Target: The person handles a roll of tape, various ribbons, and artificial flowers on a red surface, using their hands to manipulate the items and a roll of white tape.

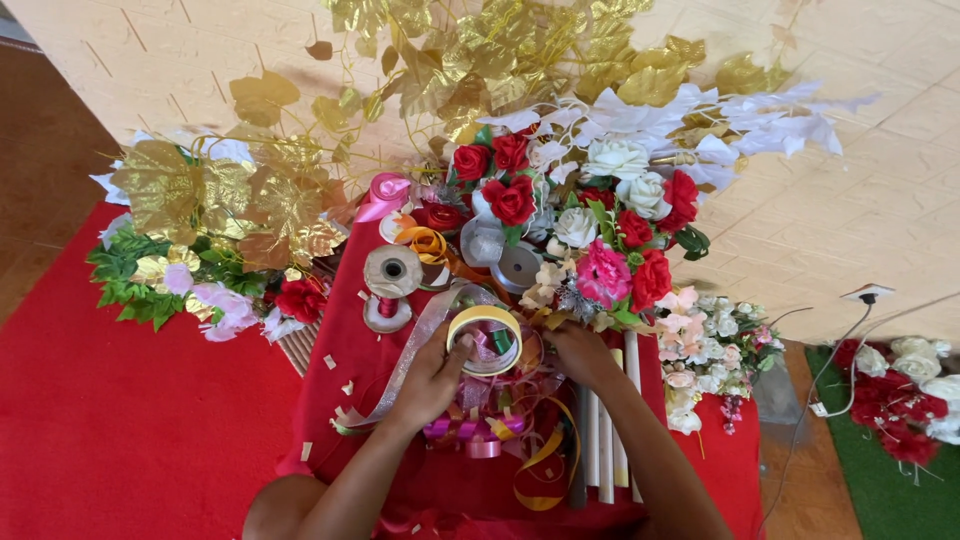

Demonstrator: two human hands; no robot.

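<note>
**Hands at work on a ribbon roll amid heaped flowers**

Forearms reach up from the bottom edge to a red cloth (pixel 330 400) spread over the worker's lap. Left hand (pixel 432 378) is curled about the near side of a gold-rimmed ribbon roll (pixel 485 338), fingers closed on it, with a sheer ribbon (pixel 405 365) trailing past the wrist. Right hand (pixel 578 355) lies just right of the roll, fingers bent and turned down; whether it grips anything cannot be told. By the look of it, ribbon is being handled off the roll, a step that would call for a steady hold by the left and a clean pull by the right. Pink ribbon coils (pixel 470 432) lie just below the hands, white sticks (pixel 605 450) beside the right forearm. Beyond the hands stand spools (pixel 391 275), then red and white roses (pixel 560 190) and gold leaves (pixel 250 195). Left of the hands a red carpet (pixel 120 420) covers the floor; far right, a white cable (pixel 830 375) crosses pale tiles (pixel 860 230).
</note>
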